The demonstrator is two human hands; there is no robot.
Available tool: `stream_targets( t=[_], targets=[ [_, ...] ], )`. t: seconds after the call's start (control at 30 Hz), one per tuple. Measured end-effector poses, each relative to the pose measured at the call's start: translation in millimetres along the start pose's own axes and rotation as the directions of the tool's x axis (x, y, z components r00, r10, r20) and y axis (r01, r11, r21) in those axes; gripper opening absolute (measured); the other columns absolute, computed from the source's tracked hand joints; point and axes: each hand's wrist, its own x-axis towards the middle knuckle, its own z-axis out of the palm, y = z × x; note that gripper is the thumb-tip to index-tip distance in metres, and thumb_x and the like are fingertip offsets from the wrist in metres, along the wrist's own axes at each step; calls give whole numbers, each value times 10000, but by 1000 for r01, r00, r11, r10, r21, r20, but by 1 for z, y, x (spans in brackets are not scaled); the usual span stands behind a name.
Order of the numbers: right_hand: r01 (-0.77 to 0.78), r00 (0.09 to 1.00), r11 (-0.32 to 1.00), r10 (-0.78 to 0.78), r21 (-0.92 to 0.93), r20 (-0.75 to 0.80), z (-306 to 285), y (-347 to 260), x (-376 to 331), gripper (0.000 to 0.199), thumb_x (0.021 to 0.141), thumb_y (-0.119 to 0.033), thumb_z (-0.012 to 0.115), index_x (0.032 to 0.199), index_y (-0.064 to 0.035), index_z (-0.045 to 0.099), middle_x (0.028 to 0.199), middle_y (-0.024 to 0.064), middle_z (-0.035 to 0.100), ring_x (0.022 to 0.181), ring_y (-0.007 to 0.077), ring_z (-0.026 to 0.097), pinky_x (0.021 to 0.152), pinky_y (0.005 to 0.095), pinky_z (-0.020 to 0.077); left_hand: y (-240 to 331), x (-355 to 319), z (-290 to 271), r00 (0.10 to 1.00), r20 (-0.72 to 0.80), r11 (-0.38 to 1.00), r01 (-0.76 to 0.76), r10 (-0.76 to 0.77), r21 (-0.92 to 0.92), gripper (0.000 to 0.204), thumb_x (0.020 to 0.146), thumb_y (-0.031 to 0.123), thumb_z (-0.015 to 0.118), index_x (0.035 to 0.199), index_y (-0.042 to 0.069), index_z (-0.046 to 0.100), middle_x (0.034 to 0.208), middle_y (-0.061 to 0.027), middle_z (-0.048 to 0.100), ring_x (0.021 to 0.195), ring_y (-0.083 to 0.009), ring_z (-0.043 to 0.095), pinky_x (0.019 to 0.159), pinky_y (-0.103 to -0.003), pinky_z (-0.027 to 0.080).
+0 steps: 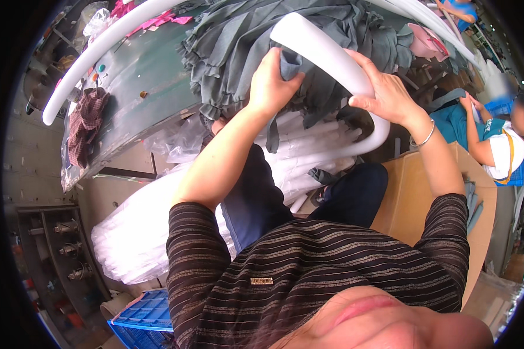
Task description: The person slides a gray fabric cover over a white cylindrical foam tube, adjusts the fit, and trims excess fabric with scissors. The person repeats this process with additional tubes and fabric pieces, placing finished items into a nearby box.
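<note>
My right hand (387,90) is wrapped round a thick white tube (317,49), which looks like foam. Its near end points up and left over the table, and its length bends round below my hand and runs back to the left. My left hand (271,84) pinches a grey cloth piece (290,65) with a rolled or tubular edge, just below the tube's end. Cloth and tube are close; whether they touch I cannot tell. Behind both hands lies a large heap of grey cloth strips (233,52), some hanging over the table's edge.
The green table (151,72) bears a checked cloth (86,125). Another white tube (78,72) arches over it. Bagged white tubes (137,224) lie by my legs. A cardboard box (413,180) stands at right, a blue crate (145,314) lower left. A seated person (480,136) works at right.
</note>
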Motion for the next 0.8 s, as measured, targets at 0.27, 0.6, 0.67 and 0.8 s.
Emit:
stream_targets(
  t=[0.27, 0.6, 0.67, 0.8],
  targets=[
    [192, 941, 972, -222, -134, -257, -4, -22, 21, 508, 761, -373, 757, 1034, -58, 466, 976, 134, 596, 889, 330, 634, 719, 409, 513, 0, -1, 16, 990, 104, 995, -96, 97, -14, 325, 730, 159, 737, 1024, 37, 668, 1008, -191, 661, 961, -376, 627, 842, -423, 498],
    [112, 991, 911, -74, 398, -111, 16, 13, 3, 434, 843, -265, 631, 1201, -68, 485, 977, 130, 624, 895, 296, 638, 817, 364, 482, 11, 2, 0, 997, -6, 989, -80, 81, 121, 473, 686, 126, 766, 1076, 25, 518, 1004, -196, 593, 962, -402, 579, 823, -421, 476],
    [95, 995, 922, -78, 375, -59, 10, 4, 8, 463, 878, -392, 613, 1182, -61, 502, 925, 135, 626, 866, 284, 636, 793, 370, 481, 11, -1, -4, 996, 9, 985, -94, 94, 144, 485, 677, 111, 759, 1086, 26, 514, 1016, -190, 581, 974, -399, 573, 830, -415, 473],
    [-299, 936, 721, 94, 625, 339, 13, 6, 13, 565, 898, -568, 570, 1128, -52, 550, 831, 80, 618, 798, 134, 622, 747, 260, 484, 14, -3, -8, 983, 23, 972, -182, 180, 151, 511, 655, 106, 777, 1085, 22, 513, 990, -185, 568, 965, -392, 570, 820, -408, 470]
  ],
)
